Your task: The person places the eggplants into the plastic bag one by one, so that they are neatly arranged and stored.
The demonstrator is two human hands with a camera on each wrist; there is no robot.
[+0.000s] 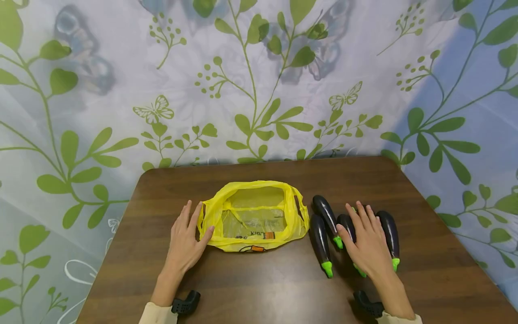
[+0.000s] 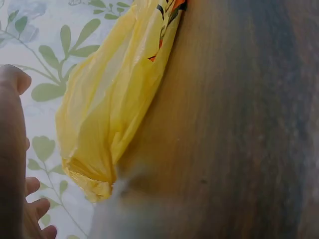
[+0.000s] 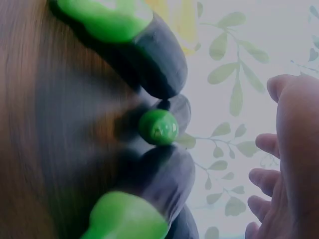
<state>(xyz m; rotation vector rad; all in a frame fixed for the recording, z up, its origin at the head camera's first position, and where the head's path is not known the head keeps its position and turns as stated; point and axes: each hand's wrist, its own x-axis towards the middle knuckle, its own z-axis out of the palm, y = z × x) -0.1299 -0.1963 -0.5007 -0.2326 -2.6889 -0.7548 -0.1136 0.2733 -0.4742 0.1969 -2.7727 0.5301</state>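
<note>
The right grip (image 1: 366, 245) is spread above the glossy eggplants (image 1: 319, 243), pinching nothing, and the left grip (image 1: 188, 245) is likewise spread beside the left side of the yellow bag (image 1: 252, 241), contact undetermined. The eggplants lie close together on the table (image 1: 251, 283), just right of the bag; being rounded and slick, one could roll into its neighbours if nudged off-centre. The thin plastic bag sits open and unheld, so a knock would likely fold its opening inward.
</note>
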